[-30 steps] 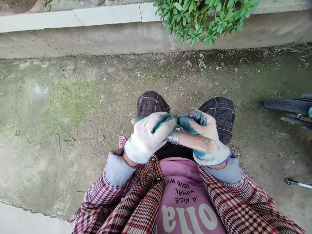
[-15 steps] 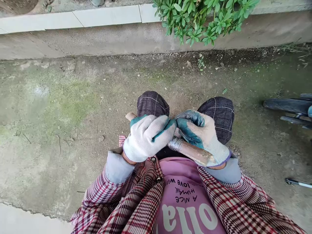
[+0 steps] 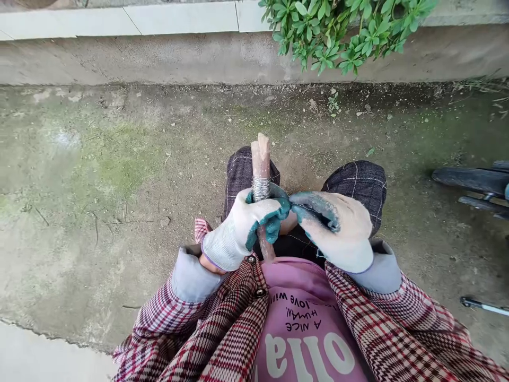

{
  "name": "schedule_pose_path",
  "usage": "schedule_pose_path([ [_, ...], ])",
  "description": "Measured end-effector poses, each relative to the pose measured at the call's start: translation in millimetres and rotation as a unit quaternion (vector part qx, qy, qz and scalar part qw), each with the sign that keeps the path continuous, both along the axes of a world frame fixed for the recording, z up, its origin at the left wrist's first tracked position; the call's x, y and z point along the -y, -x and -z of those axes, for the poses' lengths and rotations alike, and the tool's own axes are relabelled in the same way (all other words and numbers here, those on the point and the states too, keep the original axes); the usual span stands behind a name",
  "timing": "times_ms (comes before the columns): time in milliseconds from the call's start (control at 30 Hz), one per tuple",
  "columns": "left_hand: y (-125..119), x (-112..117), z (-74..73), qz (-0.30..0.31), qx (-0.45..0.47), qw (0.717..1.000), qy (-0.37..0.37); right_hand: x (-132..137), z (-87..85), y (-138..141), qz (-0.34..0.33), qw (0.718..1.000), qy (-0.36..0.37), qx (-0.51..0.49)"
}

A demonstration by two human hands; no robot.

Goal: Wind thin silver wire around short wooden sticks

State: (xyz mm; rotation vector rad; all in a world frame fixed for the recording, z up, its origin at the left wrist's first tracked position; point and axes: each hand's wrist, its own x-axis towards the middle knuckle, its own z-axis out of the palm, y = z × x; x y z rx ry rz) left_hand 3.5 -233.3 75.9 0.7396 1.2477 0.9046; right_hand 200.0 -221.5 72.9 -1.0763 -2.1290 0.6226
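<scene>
My left hand [image 3: 258, 220], in a white glove with green-coated fingers, is closed around a pair of wooden sticks [image 3: 261, 151]. They stand nearly upright in the view, and their middle is hidden by the glove. Silver wire [image 3: 261, 188] is wound round them in a tight band just above my left fingers. My right hand [image 3: 334, 223], gloved alike, is closed in a pinch, its fingertips right beside those of my left hand. Whatever it pinches is too thin or too hidden to make out. Both hands are above my lap, between my knees.
Dirty concrete ground [image 3: 119, 159] surrounds me. Ahead runs a low wall [image 3: 159, 58] topped with white tiles, with a leafy shrub [image 3: 342, 32] hanging over it. On the right are a dark wheel [image 3: 473, 180] and a thin metal rod [image 3: 485, 306].
The sticks have turned from lying slantwise across both hands to nearly upright in my left hand. My left hand has rolled over with them; my right hand is clear of the stick's end.
</scene>
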Motion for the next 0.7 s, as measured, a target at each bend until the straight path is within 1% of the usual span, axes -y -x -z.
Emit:
schedule_pose_path([
  [67, 3, 2, -0.2, -0.028, 0.020, 0.999, 0.012, -1, -0.9, 0, -0.002, 0.999, 0.031, 0.007],
  [100, 5, 3, -0.5, -0.036, 0.041, 0.998, 0.019, -1, -1.8, -1, -0.001, 0.999, 0.034, 0.013],
  [167, 6, 4, -1.5, -0.035, 0.052, 0.998, 0.020, -2, -4.3, -1, 0.000, 0.999, 0.023, 0.032],
  [233, 6, 4, -3.2, -0.028, 0.043, 0.998, 0.022, -5, -7.4, -2, -0.009, 0.998, 0.001, 0.059],
  [367, 4, 2, -9.5, -0.009, -0.012, 1.000, 0.010, -11, -12.3, -1, -0.039, 0.992, -0.045, 0.109],
  [467, 1, 2, -14.5, -0.014, -0.025, 1.000, 0.007, -12, -11.9, 1, -0.042, 0.989, -0.054, 0.129],
  [567, -3, 3, -14.9, -0.038, -0.040, 0.998, -0.003, -9, -5.8, 6, -0.032, 0.991, -0.072, 0.105],
  [633, -5, 3, -10.5, -0.046, -0.065, 0.997, -0.019, -6, 1.5, 9, -0.014, 0.995, -0.079, 0.064],
  [667, -6, 3, -7.1, -0.044, -0.083, 0.995, -0.030, -5, 5.6, 11, -0.001, 0.997, -0.064, 0.045],
  [700, -6, 3, -3.3, -0.036, -0.105, 0.993, -0.045, -4, 9.8, 13, 0.019, 0.999, -0.032, 0.027],
])
